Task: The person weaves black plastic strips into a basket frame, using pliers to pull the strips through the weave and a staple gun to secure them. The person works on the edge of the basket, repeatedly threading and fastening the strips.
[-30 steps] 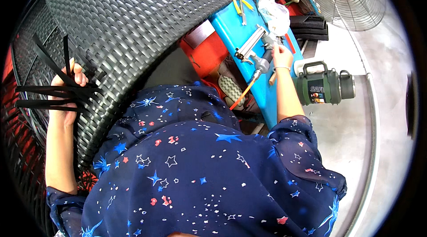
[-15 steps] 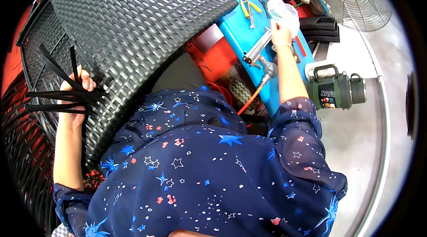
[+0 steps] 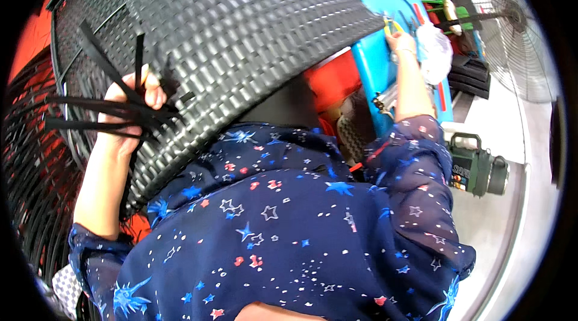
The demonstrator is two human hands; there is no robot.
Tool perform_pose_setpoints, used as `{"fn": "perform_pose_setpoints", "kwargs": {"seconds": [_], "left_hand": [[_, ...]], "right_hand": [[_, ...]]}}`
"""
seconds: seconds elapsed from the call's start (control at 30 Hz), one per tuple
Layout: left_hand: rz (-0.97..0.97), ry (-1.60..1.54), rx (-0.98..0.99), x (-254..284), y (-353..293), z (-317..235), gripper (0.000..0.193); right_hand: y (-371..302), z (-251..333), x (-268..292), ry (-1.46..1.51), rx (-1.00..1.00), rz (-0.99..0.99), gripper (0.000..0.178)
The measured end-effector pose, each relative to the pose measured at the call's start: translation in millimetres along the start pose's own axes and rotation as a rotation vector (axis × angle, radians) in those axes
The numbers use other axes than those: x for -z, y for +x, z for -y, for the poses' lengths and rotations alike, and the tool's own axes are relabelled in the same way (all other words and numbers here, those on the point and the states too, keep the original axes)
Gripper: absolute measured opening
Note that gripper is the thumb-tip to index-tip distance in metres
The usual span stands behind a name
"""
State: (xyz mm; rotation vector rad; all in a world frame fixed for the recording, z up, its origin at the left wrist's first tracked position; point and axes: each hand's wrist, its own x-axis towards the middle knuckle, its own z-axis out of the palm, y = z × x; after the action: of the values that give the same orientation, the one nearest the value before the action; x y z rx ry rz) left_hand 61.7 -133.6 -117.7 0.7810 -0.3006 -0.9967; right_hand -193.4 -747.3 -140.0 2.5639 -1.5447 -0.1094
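A large black woven rattan panel point(image 3: 241, 26) leans across my lap, with several loose black flat strips point(image 3: 90, 104) coming out of its left edge. My left hand point(image 3: 154, 93) is curled around those strips against the panel's edge, and their free ends stick out to the left. On the blue table point(image 3: 367, 62), my right hand point(image 3: 402, 44) has its fingers closed at the yellow-handled pliers point(image 3: 388, 24). The panel's corner lies close to the pliers, and my fingers cover part of them.
A crumpled clear plastic bag point(image 3: 435, 53) lies right of my right hand. My right forearm partly hides a metal staple gun point(image 3: 386, 101). A dark green flask point(image 3: 472, 167) stands beyond the table. Farther right is a large fan point(image 3: 512, 17). Many black strips point(image 3: 48, 182) hang at the left.
My right hand has moved from beside the plastic bag and staple gun to the yellow-handled pliers. The view has shifted, while my left hand keeps its hold on the strips.
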Motion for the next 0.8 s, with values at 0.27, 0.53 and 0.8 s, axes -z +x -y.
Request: {"fn": "perform_pose_setpoints", "kwargs": {"seconds": [0.27,0.53,0.8], "left_hand": [[-0.015,0.142,0.033,-8,-6,-4,0.03],[-0.042,0.213,0.04,-15,-11,-10,0.037],[-0.038,0.267,0.003,-17,-8,-9,0.038]], "right_hand": [[39,-69,-13,0.42,0.106,0.028,0.047],[24,-26,-2,-0.098,0.394,-0.066,0.052],[82,-33,-50,0.066,0.36,0.055,0.054]]}}
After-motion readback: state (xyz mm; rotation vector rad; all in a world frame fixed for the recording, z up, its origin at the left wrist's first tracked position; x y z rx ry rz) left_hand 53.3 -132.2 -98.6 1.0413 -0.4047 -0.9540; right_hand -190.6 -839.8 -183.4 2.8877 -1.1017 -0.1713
